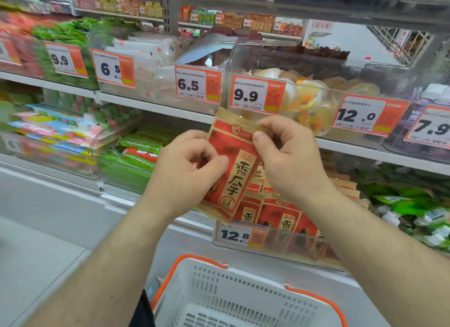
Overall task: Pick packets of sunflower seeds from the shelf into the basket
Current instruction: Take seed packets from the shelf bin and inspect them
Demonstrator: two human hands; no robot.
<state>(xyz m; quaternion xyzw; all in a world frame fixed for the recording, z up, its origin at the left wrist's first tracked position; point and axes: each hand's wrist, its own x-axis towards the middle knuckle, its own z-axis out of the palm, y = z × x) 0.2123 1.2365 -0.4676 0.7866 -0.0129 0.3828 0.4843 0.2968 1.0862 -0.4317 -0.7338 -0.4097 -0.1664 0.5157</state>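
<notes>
Nearest: white basket (246, 300) w/ orange handles, bottom centre; the part of its inside in view holds no packets. It sits right below the hands.

Above it, both hands hold 1 red-and-tan sunflower seed packet (235, 161) in the air, tilted, in front of the shelf and clear of the bin. Left hand (185, 170) grips the packet's lower left edge, thumb over the front, fingers curled behind. Right hand (289, 156) pinches the upper right edge near the top seal, thumb on the front.

Step in hand, as I read it: packet is lifted out, not yet dropped; this looks like the carry from shelf to basket. Next move prob needs the packet lowered toward the viewer, over the basket opening, then both grips let go. One hand could do it, freeing the other for the bin.

Just behind: clear bin (280, 246) w/ a 12.8 price tag (235, 235), holding more of the same packets (280, 217), standing upright. At least 3 fronts show; more edges behind, exact no. can't tell.

Counts: hands 2, basket 1, packet in hand 1.

Farther: upper shelf (155, 106) w/ clear bins of other snacks; 6 large price tags along it (9.9, 6.5, 6.5, 9.9, 12.0, 7.9). Far shelves blurred.
</notes>
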